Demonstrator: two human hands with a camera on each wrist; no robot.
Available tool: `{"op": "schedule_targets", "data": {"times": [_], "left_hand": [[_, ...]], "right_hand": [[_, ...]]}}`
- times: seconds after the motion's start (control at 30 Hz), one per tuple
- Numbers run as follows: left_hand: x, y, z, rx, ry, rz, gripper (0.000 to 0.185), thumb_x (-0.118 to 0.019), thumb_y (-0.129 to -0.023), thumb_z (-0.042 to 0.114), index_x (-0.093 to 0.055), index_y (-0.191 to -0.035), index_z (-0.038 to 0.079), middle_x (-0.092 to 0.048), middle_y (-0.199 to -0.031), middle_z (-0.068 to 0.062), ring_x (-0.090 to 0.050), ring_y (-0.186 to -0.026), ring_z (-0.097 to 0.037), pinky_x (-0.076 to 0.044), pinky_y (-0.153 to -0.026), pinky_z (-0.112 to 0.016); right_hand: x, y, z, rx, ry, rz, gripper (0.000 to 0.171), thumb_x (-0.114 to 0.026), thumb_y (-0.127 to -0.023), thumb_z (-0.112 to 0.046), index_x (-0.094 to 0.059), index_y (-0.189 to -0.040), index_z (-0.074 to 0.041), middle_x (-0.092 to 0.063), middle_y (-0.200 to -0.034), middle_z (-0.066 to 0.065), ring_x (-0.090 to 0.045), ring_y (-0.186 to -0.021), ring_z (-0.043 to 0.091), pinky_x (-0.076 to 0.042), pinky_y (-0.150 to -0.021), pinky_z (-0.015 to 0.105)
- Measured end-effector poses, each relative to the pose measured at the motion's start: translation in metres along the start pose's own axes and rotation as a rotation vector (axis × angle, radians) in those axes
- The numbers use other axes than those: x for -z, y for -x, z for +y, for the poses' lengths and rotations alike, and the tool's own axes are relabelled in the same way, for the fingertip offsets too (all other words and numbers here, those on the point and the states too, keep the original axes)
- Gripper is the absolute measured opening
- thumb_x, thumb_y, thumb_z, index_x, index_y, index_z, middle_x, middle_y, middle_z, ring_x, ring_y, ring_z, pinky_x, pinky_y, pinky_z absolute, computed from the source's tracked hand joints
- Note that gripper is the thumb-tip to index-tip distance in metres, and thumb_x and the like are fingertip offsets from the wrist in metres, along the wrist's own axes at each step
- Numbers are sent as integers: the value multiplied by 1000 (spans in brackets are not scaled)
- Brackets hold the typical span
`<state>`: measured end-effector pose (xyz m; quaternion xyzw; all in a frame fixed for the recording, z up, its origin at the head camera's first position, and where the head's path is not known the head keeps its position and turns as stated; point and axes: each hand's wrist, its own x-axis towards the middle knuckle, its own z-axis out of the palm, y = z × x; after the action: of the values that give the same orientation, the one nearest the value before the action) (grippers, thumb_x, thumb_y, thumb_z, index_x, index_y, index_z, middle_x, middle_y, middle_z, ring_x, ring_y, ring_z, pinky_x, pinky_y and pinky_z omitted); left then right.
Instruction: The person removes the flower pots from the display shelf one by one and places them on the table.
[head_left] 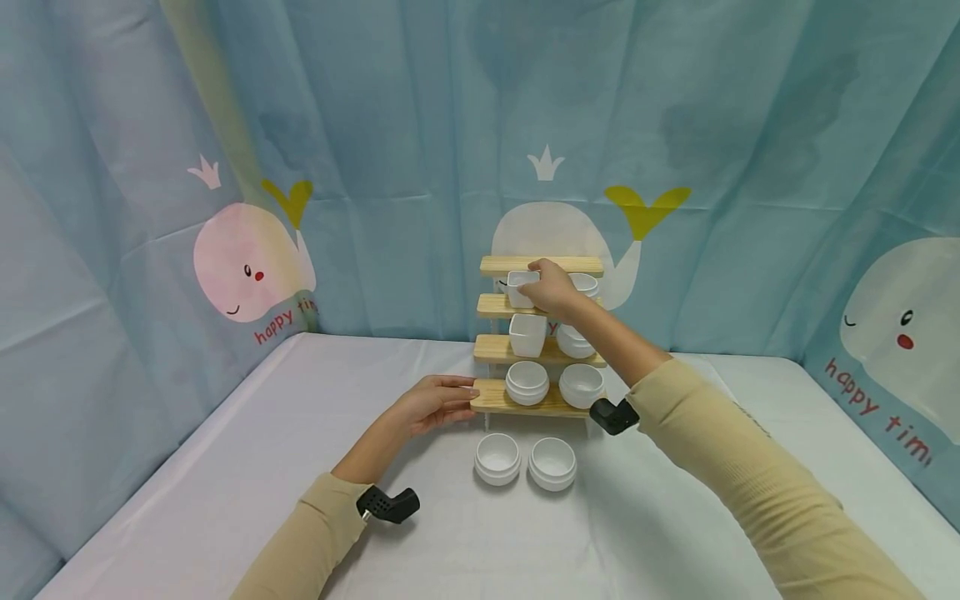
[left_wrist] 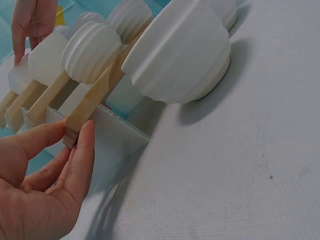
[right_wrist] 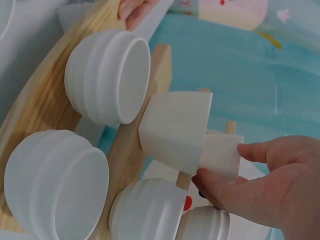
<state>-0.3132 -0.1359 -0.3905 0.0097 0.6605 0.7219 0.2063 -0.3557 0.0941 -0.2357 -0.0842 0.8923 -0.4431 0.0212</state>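
A tiered wooden rack (head_left: 542,360) stands on the table (head_left: 225,483); the left hand (head_left: 433,403), fingers straight and together, presses its bottom shelf end, likely steadying it, while the right hand (head_left: 553,290) pinches a square cup (head_left: 521,287) on the third shelf up

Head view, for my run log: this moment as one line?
right hand: grips square white cup, third tier | left hand: steadies stepped wooden shelf | two round ribbed white bowls on table
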Motion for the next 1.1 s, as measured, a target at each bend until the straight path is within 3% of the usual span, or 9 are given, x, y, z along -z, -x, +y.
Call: {"op": "schedule_targets", "data": {"times": [0.73,1.1], "left_hand": [[1,-1,-1,-9,5,-18,49,-62,-104,0,-47,-150,-12,-69,-110,-12,-74,-86,-12,-66,-80,-23],[1,1,-2,-11,7,-13,49,-62,-104,-1,-47,-149,-12,-69,-109,-12,-73,-85,-12,-66,-79,-23]], "right_hand": [[0,-3,-2,-38,-75,-36,62,-60,-109,-13,-31,-161,4,-29,-167,26,-32,-155,39,-38,-127,47],[-2,-3,-3,-41,-106,-37,66,-63,-107,-13,-29,-161,6,-31,-164,28,-41,-149,39,-48,-119,45]]}}
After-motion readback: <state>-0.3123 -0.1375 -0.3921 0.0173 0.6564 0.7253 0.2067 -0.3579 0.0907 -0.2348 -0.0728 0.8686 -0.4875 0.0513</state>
